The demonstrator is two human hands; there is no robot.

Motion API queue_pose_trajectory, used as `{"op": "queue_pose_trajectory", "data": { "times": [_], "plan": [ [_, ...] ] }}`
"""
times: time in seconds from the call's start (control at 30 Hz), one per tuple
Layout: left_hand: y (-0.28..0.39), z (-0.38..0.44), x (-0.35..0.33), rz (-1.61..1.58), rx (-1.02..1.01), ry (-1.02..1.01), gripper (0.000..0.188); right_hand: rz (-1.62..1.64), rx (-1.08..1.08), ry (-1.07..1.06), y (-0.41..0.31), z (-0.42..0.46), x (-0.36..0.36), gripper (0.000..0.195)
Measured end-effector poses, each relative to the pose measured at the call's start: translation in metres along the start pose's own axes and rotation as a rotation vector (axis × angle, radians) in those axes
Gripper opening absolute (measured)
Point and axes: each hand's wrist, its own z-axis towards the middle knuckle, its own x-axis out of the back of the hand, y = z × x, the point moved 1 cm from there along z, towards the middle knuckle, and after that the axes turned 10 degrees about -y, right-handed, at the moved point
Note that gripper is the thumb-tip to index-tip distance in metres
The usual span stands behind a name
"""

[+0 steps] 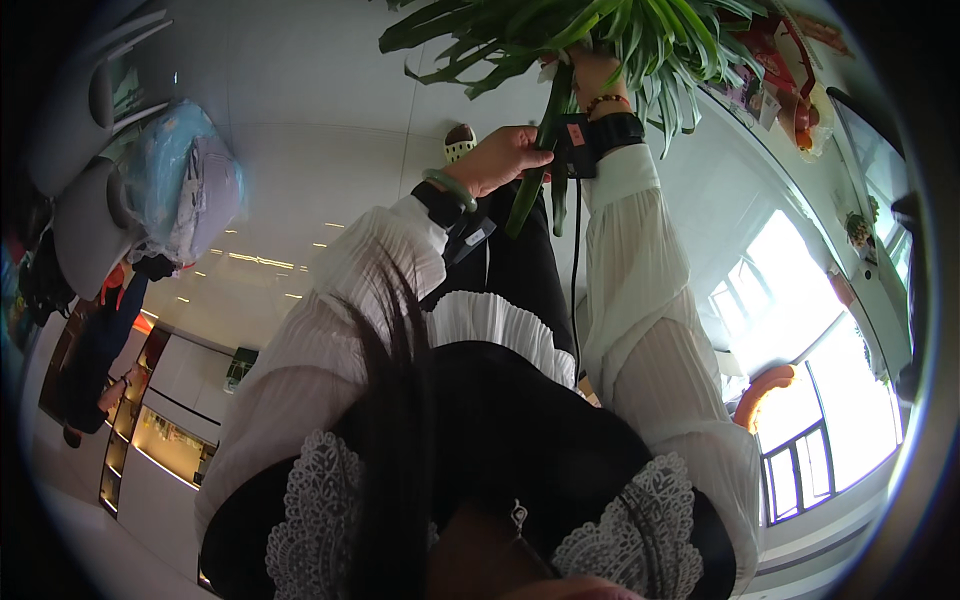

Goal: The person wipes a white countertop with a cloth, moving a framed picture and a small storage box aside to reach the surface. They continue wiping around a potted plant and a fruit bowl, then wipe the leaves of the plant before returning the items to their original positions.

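Long strap-like green leaves of a leafy plant (652,37) fan out at the top centre of the head view. My right hand (596,71) is closed around the base of the bunch, its fingers partly hidden by the leaves. Lower and to the left, my left hand (506,156) grips the green leaves or stems (551,127) that hang down from the bunch. A bead bracelet and a black wrist strap are on my right wrist; a green bangle and a black strap are on my left. A black cable runs down from the right wrist device.
A spotted shoe (460,144) shows on the glossy tiled floor (315,150). Left, plastic-wrapped items (184,180) rest by grey chairs (82,225), and another person (105,352) stands farther off. Right is a long table (810,195) with a basket of fruit (806,124) and a red box (780,60).
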Motion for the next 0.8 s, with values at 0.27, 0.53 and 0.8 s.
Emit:
{"op": "queue_pose_trajectory", "data": {
  "times": [0.27, 0.53, 0.8],
  "plan": [
    [0.001, -0.036, -0.045, 0.121, 0.043, 0.057, 0.020, -0.366, 0.189, -0.103, 0.009, -0.052, -0.018, 0.024],
    [-0.025, -0.068, -0.032, -0.211, -0.043, 0.171, 0.065, 0.982, -0.300, -0.137, -0.022, -0.134, -0.037, 0.030],
    [-0.008, -0.038, -0.042, -0.305, -0.090, 0.206, 0.058, 0.861, -0.228, -0.138, -0.019, -0.208, -0.053, 0.024]
  ]
}}
